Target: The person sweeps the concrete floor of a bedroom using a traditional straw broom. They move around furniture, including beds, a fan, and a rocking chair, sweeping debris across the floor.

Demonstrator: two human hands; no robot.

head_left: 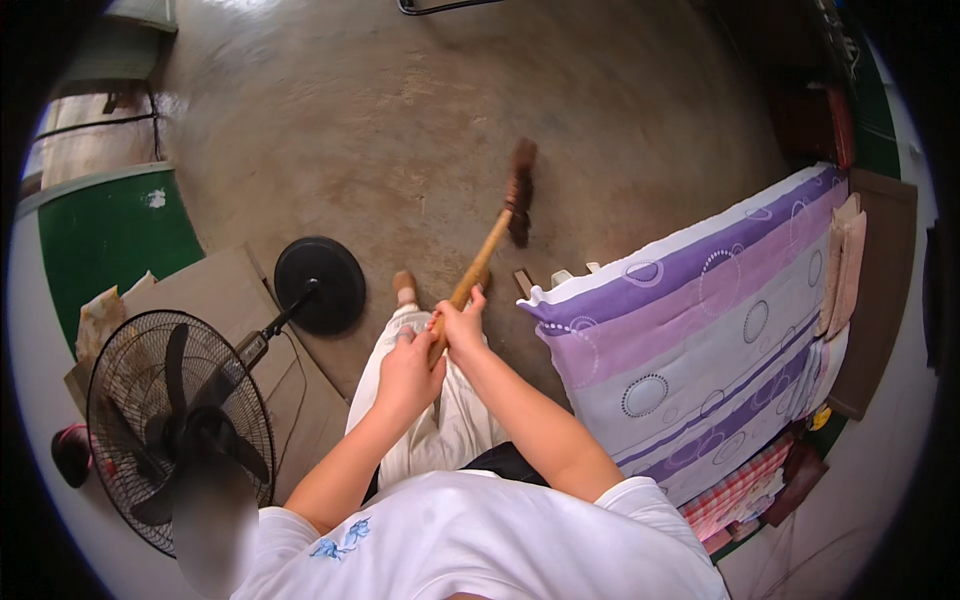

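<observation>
A broom with a pale wooden handle slants away in front of me, its narrow dark brown head low over the floor and slightly blurred. My left hand is closed round the upper end of the handle, near my thighs. Just beyond it, my right hand grips the same handle a little farther down. Whether the bristles touch the floor I cannot tell. One of my feet shows to the left of the handle.
A black standing fan with a round base is at my left. On my right stands a bed or table under a purple and white patterned cloth. Brown concrete floor stretches ahead. A green-painted wall section is far left.
</observation>
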